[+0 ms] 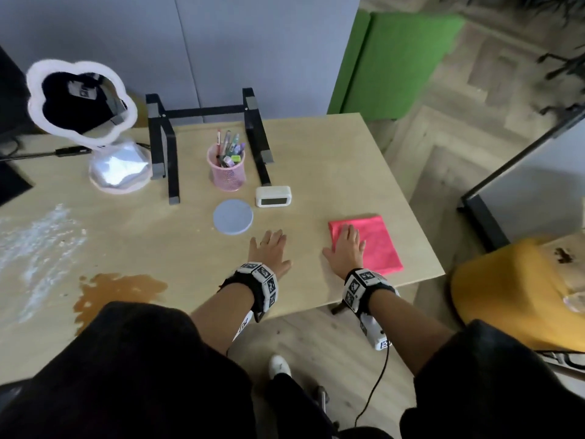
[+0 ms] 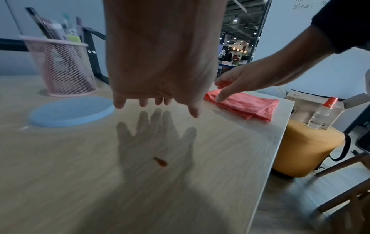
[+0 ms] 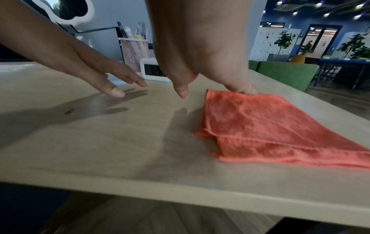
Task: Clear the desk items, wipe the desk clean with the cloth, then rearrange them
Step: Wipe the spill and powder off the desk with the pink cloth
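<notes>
A folded pink-red cloth [image 1: 376, 245] lies at the desk's front right corner. My right hand [image 1: 346, 248] is flat and open, with its fingertips [image 3: 244, 91] touching the cloth's [image 3: 270, 126] far left part. My left hand [image 1: 269, 251] hovers open just above the bare wood, fingers spread, casting a shadow below it. It holds nothing. Just beyond it lie a round blue coaster [image 1: 233, 216] and a white digital clock [image 1: 273, 196]. A pink mesh pen cup [image 1: 226, 172] stands between the legs of a black laptop stand [image 1: 171, 166].
A cloud-shaped mirror [image 1: 82, 99] stands at the back left. A brown spill [image 1: 117, 289] and a white powdery smear [image 1: 38, 236] mark the desk's left front. A small orange stain [image 2: 160, 161] sits under my left hand. A yellow stool [image 1: 506, 296] is right of the desk.
</notes>
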`<state>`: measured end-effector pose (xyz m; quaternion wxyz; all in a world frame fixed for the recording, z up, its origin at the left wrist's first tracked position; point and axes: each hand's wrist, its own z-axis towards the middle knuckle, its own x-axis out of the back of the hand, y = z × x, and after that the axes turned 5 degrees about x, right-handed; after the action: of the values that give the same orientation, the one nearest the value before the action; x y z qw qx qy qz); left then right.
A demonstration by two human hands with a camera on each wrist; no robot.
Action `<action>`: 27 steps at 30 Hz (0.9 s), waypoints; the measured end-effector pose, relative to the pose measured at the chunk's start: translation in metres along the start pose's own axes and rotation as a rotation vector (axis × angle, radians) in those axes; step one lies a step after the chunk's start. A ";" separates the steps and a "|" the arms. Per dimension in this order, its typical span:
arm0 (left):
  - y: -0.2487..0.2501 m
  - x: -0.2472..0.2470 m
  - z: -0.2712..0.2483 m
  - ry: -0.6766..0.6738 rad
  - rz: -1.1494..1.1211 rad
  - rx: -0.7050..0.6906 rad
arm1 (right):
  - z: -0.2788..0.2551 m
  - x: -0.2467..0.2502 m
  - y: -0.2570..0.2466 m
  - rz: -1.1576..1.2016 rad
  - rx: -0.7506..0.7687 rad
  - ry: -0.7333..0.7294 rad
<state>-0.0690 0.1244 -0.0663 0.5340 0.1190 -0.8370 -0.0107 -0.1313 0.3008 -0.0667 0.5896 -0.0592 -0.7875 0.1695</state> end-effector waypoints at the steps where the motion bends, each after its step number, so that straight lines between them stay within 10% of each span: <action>1: 0.004 -0.003 0.002 0.002 -0.010 0.000 | -0.001 0.000 0.005 -0.001 -0.039 -0.038; 17: 0.005 -0.016 0.001 0.046 -0.092 0.012 | 0.011 -0.010 0.023 0.023 -0.081 0.160; 27: -0.024 -0.008 -0.039 0.292 -0.619 0.143 | -0.013 -0.003 -0.090 0.420 0.351 0.203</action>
<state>-0.0265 0.1068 -0.0607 0.6098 0.4045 -0.6747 -0.0965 -0.1087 0.2182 -0.0355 0.6186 -0.1349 -0.6537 0.4146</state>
